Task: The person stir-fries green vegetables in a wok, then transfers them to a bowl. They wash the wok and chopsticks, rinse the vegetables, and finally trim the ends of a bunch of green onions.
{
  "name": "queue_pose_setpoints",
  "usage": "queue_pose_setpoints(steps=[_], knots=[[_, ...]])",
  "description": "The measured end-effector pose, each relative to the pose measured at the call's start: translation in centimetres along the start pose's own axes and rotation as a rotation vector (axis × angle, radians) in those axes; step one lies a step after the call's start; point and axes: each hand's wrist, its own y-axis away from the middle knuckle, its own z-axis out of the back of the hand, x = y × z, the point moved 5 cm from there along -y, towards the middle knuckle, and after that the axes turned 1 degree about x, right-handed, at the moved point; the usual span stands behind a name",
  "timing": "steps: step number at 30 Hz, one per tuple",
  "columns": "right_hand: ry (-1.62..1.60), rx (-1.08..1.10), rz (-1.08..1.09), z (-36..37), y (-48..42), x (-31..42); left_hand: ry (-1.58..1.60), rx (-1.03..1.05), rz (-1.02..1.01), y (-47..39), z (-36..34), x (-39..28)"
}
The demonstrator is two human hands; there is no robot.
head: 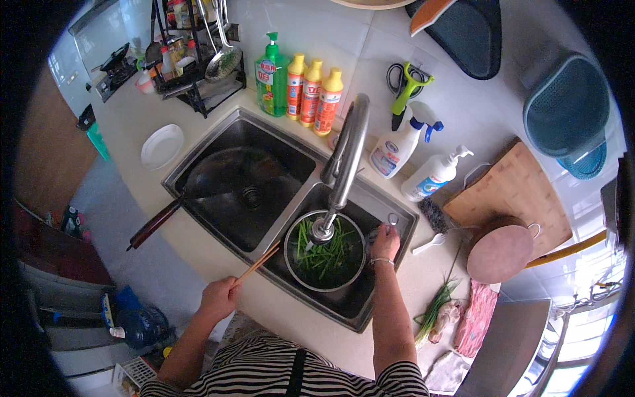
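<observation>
My left hand (220,299) is closed around a pair of wooden chopsticks (258,265), whose tips lie near the divider of the double sink (285,226). In the right basin sits a round, pale-rimmed bowl (358,268) holding cut green vegetables (323,258). The metal faucet (347,164) hangs over it, its nozzle covering part of the greens. My right hand (386,245) is at the right basin's edge, to the right of the bowl, beside a small round metal piece (392,219). Its fingertips are partly hidden, so I cannot tell whether it grips anything.
A dark wok (223,173) occupies the left basin, its wooden handle (156,223) jutting over the counter. Bottles (311,94) line the wall behind. A white plate (162,147) lies left; scallions (436,307), raw meat (475,317) and a cutting board (516,193) are right.
</observation>
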Motion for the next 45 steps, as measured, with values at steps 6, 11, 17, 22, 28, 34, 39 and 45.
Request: queue_pose_setpoints(steps=[6,11,17,22,28,34,39,45], knots=[[-0.003,0.128,0.333,-2.3,-3.4,5.4,0.138,-0.029,-0.043,-1.5,0.6,2.2],[-0.175,0.076,0.477,-5.5,-4.1,4.9,0.273,-0.015,-0.044,-2.4,1.4,3.9],[0.78,0.147,0.653,-5.3,-3.9,7.6,0.373,0.088,0.034,-2.3,0.3,6.1],[0.674,-0.058,0.82,-4.6,-1.8,7.6,0.387,0.149,0.031,-2.6,0.2,6.4],[0.355,0.647,0.652,-14.3,3.4,-1.7,0.349,0.196,0.046,-2.8,0.3,6.4],[0.291,0.73,0.209,-16.2,4.6,-4.1,0.357,0.183,0.051,-2.8,0.2,6.7],[-0.261,0.593,-0.03,-11.5,6.2,-7.5,0.343,0.094,-0.012,-2.9,0.2,6.5],[-0.774,0.487,-0.475,-2.1,12.0,2.1,0.597,0.165,-0.203,-3.1,1.4,1.4]])
